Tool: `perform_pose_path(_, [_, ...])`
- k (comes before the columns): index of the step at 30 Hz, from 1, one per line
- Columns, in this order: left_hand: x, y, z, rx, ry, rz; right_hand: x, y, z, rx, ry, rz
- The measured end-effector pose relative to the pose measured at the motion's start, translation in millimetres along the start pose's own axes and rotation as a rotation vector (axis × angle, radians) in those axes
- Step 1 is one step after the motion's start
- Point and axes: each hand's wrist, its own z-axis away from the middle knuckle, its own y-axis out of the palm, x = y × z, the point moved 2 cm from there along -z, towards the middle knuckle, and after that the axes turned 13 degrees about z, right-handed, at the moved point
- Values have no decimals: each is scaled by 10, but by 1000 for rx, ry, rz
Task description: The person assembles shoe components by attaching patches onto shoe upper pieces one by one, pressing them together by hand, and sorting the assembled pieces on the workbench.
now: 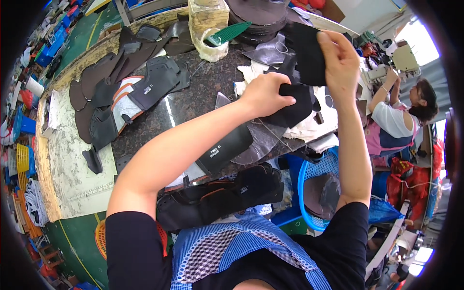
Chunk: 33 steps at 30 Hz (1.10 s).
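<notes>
My right hand is raised at the far right of the table, its thumb and fingers pinching the edge of a flat black piece that looks like leather or fabric. Lower and to its left, my left hand is closed on another dark black piece, with the thumb lying over it. Beneath the hands are crumpled white cloth and shiny dark grey sheet scraps. Near my left forearm lies a black shoe-upper piece with pale print.
Stacked black shoe uppers cover the left of the speckled tabletop. A green plastic spatula leans in a cream-coated pot. Against the near edge stands a blue basket. A co-worker sits at a machine on the right.
</notes>
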Motion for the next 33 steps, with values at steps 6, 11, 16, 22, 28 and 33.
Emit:
perform_pose_path(6, [-95, 75, -223, 41, 10, -147, -229, -195, 43, -318, 14, -58])
perform_pose_path(11, [-415, -44, -263, 285, -222, 241, -780, -323, -136, -415, 76, -105])
perform_pose_path(16, [-596, -226, -220, 381, -307, 272, -962, -122, -295, -422, 207, -112])
perform_pose_path(22, [-114, -268, 90, 234, -197, -135, -1199, -515, -456, -300, 442, -353])
perform_pose_path(28, [-794, -799, 107, -159, 452, -121, 124, 299, 361, 384, 686, -550])
perform_pose_path(33, [-1032, -1167, 779, 12, -277, 572, 548, 538, 1127, 898, 526, -703])
